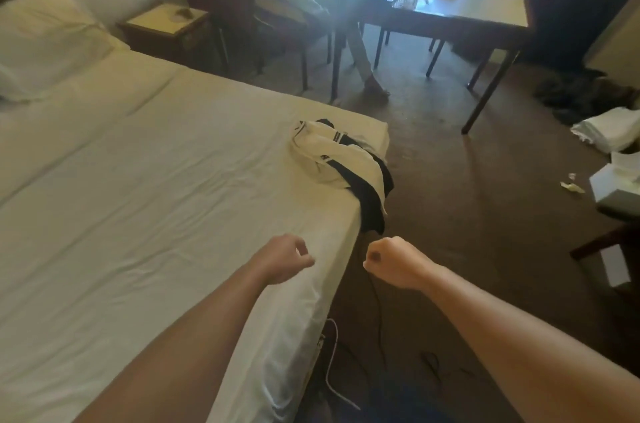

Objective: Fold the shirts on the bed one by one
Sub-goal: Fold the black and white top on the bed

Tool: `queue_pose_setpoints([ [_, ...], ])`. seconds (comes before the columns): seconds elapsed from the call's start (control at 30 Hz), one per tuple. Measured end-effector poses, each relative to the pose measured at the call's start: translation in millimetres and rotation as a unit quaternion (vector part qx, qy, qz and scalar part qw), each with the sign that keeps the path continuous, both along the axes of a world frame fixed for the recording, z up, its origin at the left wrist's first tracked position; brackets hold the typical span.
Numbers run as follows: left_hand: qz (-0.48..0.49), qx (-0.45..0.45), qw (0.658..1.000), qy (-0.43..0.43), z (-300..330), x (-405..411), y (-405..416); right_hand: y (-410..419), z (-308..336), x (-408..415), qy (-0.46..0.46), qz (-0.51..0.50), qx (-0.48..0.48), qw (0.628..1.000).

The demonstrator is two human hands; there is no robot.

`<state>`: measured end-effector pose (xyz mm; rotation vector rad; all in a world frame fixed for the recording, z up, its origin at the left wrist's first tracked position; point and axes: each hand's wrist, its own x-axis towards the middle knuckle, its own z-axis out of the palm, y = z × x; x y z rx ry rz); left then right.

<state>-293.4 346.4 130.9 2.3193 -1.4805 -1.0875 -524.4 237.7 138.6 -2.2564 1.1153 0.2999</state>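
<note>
one crumpled white-and-navy shirt (341, 159) lies bunched at the bed (156, 180) corner, hanging over; left hand (285, 258) and right hand (394, 263) fisted, holding nothing.

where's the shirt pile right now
In the head view the shirt pile sits bunched at the bed's far right corner, partly hanging over the edge.

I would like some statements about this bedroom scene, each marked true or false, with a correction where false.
1. The clothes lie crumpled at the corner of the bed. True.
2. The left hand grips the clothes. False: it holds nothing and is apart from them.
3. The right hand has curled fingers. True.
4. The clothes are neatly folded. False: they are an unfolded heap, partly hanging over the bed's edge.
5. A pillow lies at the head of the bed. True.
</note>
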Motion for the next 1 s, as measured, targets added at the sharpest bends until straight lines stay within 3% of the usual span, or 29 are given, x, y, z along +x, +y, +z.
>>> queue_pose_setpoints([
  [0.47, 0.064, -0.032, 0.997, 0.005, -3, 108, -172, -195, -33, 137, 0.026, 0.081, 0.0, 0.996],
  [0.7, 0.12, 0.025, 0.992, 0.016, -34, 159, -278, -328, -83, 209, 0.058, 0.088, 0.039, 0.994],
  [1.0, 0.168, 0.079, 0.983, 0.009, -97, 239, -379, -457, -155, 320, 0.113, 0.129, 0.011, 0.985],
])
